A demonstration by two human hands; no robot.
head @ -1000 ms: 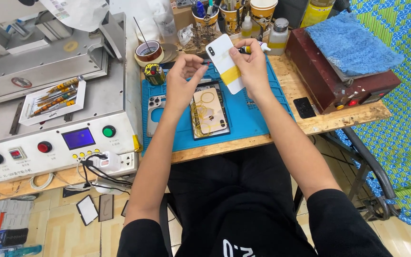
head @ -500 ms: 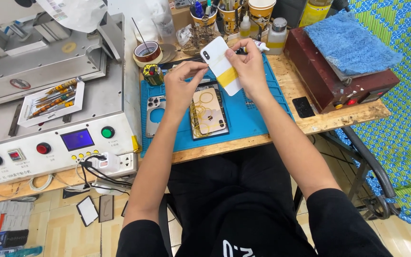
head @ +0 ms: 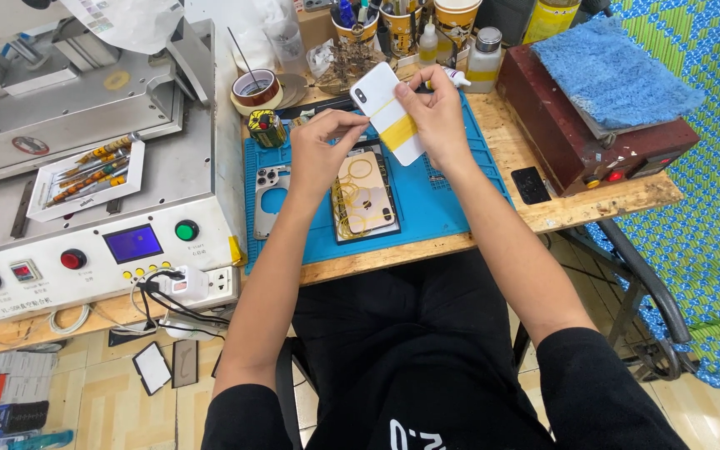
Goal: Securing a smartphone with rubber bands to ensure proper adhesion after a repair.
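My right hand (head: 437, 112) holds a white phone (head: 387, 112) tilted above the blue work mat (head: 452, 204); yellow rubber bands wrap around the phone's middle. My left hand (head: 320, 150) pinches a thin rubber band that stretches toward the phone. Below my hands, a second phone body (head: 364, 196) lies flat on the mat with several yellow rubber bands lying loose on it. A grey phone back frame (head: 269, 200) lies on the mat's left side.
A grey machine (head: 93, 192) with red and green buttons fills the left. A tray of tools (head: 85, 177) sits on it. Cups, bottles and a tape roll (head: 256, 87) crowd the bench's far edge. A red heater box (head: 577, 125) with a blue cloth (head: 614, 71) stands at right.
My hands and the white phone stay in nearly the same place; the left hand's fingers have shifted a little toward the phone with the band.
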